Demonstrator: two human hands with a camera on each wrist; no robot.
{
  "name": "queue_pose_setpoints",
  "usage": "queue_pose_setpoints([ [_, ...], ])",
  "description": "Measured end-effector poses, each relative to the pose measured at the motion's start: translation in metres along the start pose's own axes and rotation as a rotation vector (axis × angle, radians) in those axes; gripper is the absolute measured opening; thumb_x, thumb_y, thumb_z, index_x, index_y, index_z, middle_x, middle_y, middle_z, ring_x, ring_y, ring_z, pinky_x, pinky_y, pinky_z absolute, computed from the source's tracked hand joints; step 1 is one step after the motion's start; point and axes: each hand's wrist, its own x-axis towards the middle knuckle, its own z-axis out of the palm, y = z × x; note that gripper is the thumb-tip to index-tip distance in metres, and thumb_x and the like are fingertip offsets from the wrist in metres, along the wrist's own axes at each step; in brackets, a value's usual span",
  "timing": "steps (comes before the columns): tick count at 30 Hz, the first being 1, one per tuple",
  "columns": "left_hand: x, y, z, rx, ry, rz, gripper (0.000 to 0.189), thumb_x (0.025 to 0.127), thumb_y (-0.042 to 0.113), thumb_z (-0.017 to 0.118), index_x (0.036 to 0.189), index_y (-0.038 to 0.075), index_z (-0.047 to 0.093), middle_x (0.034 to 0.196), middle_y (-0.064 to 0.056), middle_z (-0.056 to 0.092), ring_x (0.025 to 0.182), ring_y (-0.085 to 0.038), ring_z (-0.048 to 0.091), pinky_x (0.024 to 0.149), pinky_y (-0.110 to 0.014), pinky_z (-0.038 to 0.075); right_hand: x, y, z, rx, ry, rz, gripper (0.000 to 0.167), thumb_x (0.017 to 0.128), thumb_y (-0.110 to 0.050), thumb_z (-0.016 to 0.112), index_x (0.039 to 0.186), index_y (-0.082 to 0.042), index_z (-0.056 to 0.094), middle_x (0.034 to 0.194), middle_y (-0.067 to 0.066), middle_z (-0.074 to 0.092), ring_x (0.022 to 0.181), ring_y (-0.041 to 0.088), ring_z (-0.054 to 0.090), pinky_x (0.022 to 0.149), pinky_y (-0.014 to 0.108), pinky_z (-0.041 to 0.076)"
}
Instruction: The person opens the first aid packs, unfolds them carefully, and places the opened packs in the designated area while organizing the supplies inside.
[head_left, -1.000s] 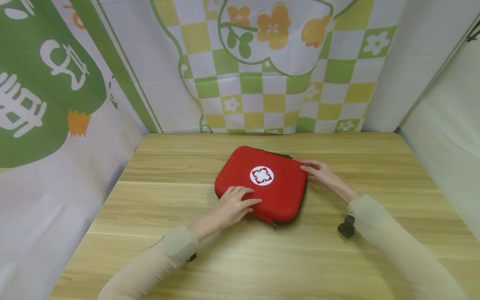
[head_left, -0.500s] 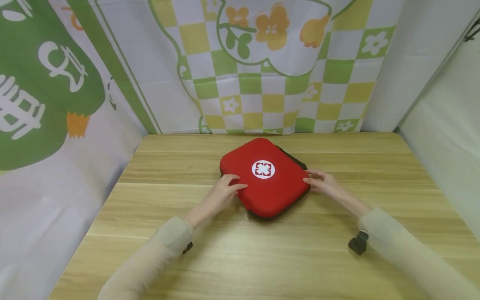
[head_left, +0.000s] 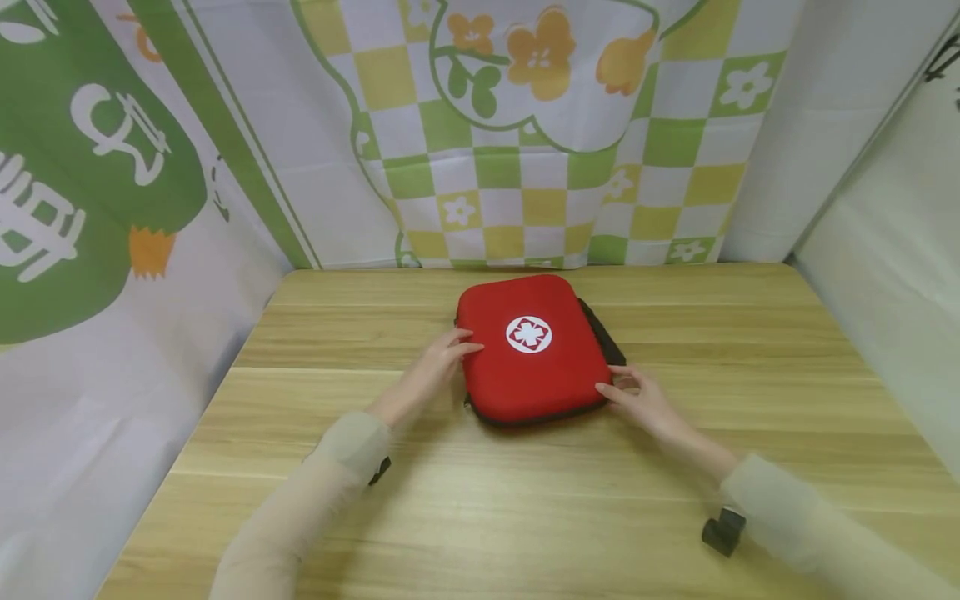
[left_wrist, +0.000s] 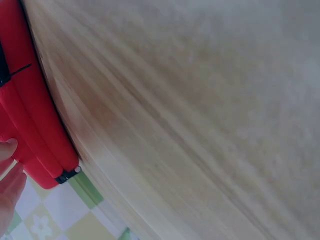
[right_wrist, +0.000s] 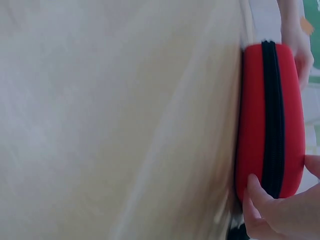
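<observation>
A red zip-up first-aid case with a white round emblem lies on the wooden table. My left hand reaches to its left edge, relaxed fingertips touching the top near the rim. In the left wrist view only the ends of those fingers show against the red shell. At the front right corner my right hand pinches the case, thumb on one face and fingers on the other side of the black zipper band. A dark carrying handle sticks out along the case's right side.
The wooden table extends around the case, its back edge close behind it. A checkered, flower-patterned curtain hangs at the back. White cloth walls stand at both sides. A black wrist camera hangs under the right sleeve.
The case has turned clockwise, its handle swinging from the back to the right side. My right hand has come toward me with its corner; my left has slid away from me along the left edge.
</observation>
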Motion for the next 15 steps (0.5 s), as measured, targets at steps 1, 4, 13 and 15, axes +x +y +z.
queue_pose_setpoints([
  [1,0.001,-0.002,0.0,-0.005,0.004,-0.005,0.036,0.077,-0.012,0.058,0.109,0.004,0.062,0.116,-0.019,0.052,0.11,-0.032,0.048,0.093,-0.036,0.041,-0.002,0.0,0.002,0.003,0.006,-0.005,0.06,0.087,-0.022,0.056,0.131,0.008,0.029,0.113,0.026,0.04,0.096,0.033,0.056,0.078,0.028,0.049],
  [4,0.002,-0.005,-0.001,-0.01,-0.003,-0.027,0.036,0.077,-0.012,0.059,0.109,0.003,0.062,0.116,-0.019,0.052,0.11,-0.033,0.048,0.093,-0.036,0.041,-0.006,0.001,0.007,0.015,0.005,-0.019,0.06,0.087,-0.022,0.056,0.131,0.008,0.029,0.112,0.023,0.04,0.096,0.032,0.056,0.08,0.029,0.049],
  [13,0.005,0.01,-0.002,0.119,0.068,0.019,0.028,0.075,-0.009,0.058,0.099,0.004,0.067,0.105,-0.017,0.058,0.1,-0.029,0.054,0.088,-0.035,0.043,-0.002,0.007,-0.009,-0.078,0.008,-0.12,0.044,0.091,-0.018,0.049,0.125,0.009,0.042,0.114,0.029,0.05,0.097,0.036,0.055,0.079,0.035,0.049],
  [15,0.006,0.024,-0.002,0.127,0.068,0.023,0.024,0.077,-0.002,0.059,0.098,0.006,0.067,0.105,-0.016,0.059,0.1,-0.028,0.054,0.088,-0.036,0.043,0.001,0.007,-0.014,-0.105,0.02,-0.15,0.042,0.092,-0.019,0.046,0.123,0.009,0.044,0.118,0.029,0.049,0.1,0.038,0.053,0.081,0.036,0.048],
])
